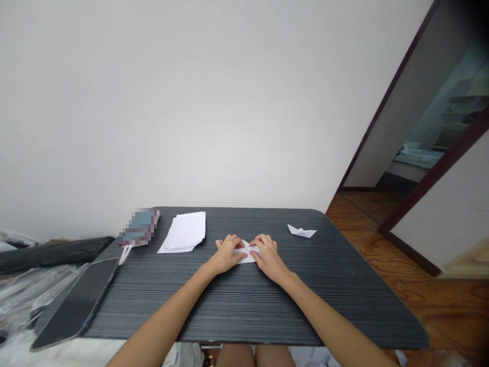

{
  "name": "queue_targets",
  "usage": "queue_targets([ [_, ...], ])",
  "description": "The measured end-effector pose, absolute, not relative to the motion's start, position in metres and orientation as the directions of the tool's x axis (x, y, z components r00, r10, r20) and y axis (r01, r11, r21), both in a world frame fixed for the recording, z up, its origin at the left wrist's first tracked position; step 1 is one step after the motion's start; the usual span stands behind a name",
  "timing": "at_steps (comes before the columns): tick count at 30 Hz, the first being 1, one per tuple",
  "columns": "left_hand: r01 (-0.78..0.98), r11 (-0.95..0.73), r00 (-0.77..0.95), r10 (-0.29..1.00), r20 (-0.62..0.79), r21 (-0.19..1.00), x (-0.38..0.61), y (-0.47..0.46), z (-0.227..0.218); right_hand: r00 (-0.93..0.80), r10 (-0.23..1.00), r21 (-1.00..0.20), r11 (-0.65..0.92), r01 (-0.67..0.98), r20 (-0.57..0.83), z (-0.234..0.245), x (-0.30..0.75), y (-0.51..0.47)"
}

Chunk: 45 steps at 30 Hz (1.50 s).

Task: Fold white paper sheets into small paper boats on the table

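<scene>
A small folded sheet of white paper point(247, 258) lies between my two hands, over the middle of the dark table. My left hand point(229, 254) pinches its left side, thumb towards me and fingers curled behind. On the other side my right hand point(266, 255) grips the paper the same way. A pointed flap sticks up between the fingers, and parts of the folds are hidden by them. To the right, apart from both hands, sits a folded white paper boat point(301, 232).
A stack of white paper sheets point(185, 232) lies left of my hands. Farther left are a pixelated blue and red item point(139, 227) and a large phone or tablet point(78, 300) at the table's point(244, 306) left edge. A white wall point(229, 102) stands behind.
</scene>
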State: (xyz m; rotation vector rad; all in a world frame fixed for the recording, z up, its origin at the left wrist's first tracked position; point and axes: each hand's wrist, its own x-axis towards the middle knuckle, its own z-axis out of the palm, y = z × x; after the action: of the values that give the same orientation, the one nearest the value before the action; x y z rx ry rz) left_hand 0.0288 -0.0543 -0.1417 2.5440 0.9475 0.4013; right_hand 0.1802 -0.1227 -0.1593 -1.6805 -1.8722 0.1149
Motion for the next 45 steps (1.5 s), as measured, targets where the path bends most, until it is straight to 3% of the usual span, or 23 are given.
queue_targets([
  [5, 0.536, -0.713, 0.765, 0.637, 0.097, 0.453, 0.028, -0.054, -0.139, -0.048, 0.955, -0.522, 0.201, 0.829, 0.292, -0.159, 0.187, -0.120],
  [13, 0.704, -0.640, 0.639, 0.760, 0.118, 0.308, 0.027, -0.051, -0.147, 0.013, 0.990, -0.561, 0.068, 0.825, 0.139, -0.167, 0.196, -0.107],
  [27, 0.771, -0.635, 0.621, 0.766, 0.169, 0.045, 0.022, -0.057, -0.150, 0.173, 0.971, -0.482, -0.074, 0.873, 0.164, -0.170, 0.195, -0.112],
  [33, 0.763, -0.644, 0.619, 0.752, 0.225, 0.053, 0.021, -0.057, -0.154, 0.102, 0.966, -0.453, 0.017, 0.891, 0.238, -0.162, 0.176, -0.108],
  [40, 0.589, -0.769, 0.753, 0.634, 0.177, 0.250, 0.010, -0.043, -0.144, 0.083, 0.983, -0.530, 0.018, 0.848, 0.166, -0.157, 0.178, -0.099],
  [45, 0.515, -0.819, 0.738, 0.574, 0.353, 0.255, 0.007, -0.041, -0.132, -0.016, 0.914, -0.467, 0.223, 0.856, 0.406, -0.139, 0.187, -0.111],
])
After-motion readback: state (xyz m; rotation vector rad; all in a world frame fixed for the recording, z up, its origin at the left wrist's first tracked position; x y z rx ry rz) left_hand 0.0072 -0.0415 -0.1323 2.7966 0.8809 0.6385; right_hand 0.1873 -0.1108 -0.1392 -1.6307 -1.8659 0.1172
